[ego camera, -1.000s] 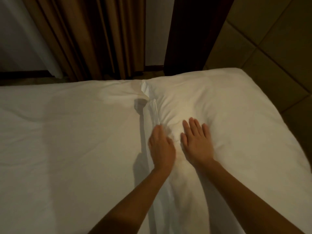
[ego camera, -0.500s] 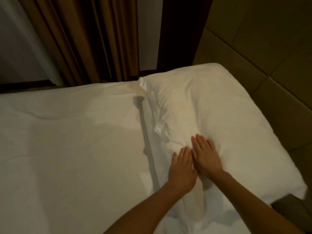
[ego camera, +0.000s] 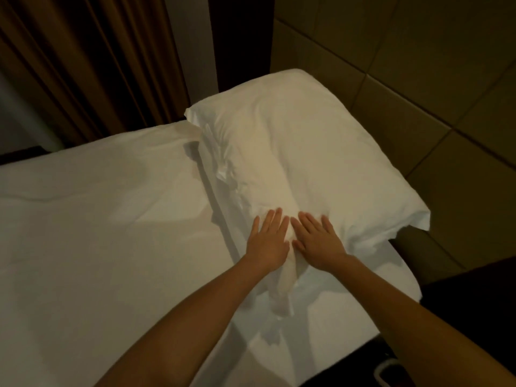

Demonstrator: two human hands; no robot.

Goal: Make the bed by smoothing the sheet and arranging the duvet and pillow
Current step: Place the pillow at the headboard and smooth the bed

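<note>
L hand (ego camera: 266, 244) and R hand (ego camera: 318, 241) lie side by side, palms down on near end of the white pillow (ego camera: 307, 152). Fingers (ego camera: 275, 219) of both are straight and slightly spread, pressing the fabric; nothing gripped. Pillow lies at bed's head end beside padded headboard (ego camera: 418, 79), its L edge on flat white bedding (ego camera: 97, 219). Brown curtain (ego camera: 83, 65) beyond.

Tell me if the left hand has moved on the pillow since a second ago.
Yes. The left hand has slid back toward the person, away from the curtain, and lies flat on the pillow.
</note>
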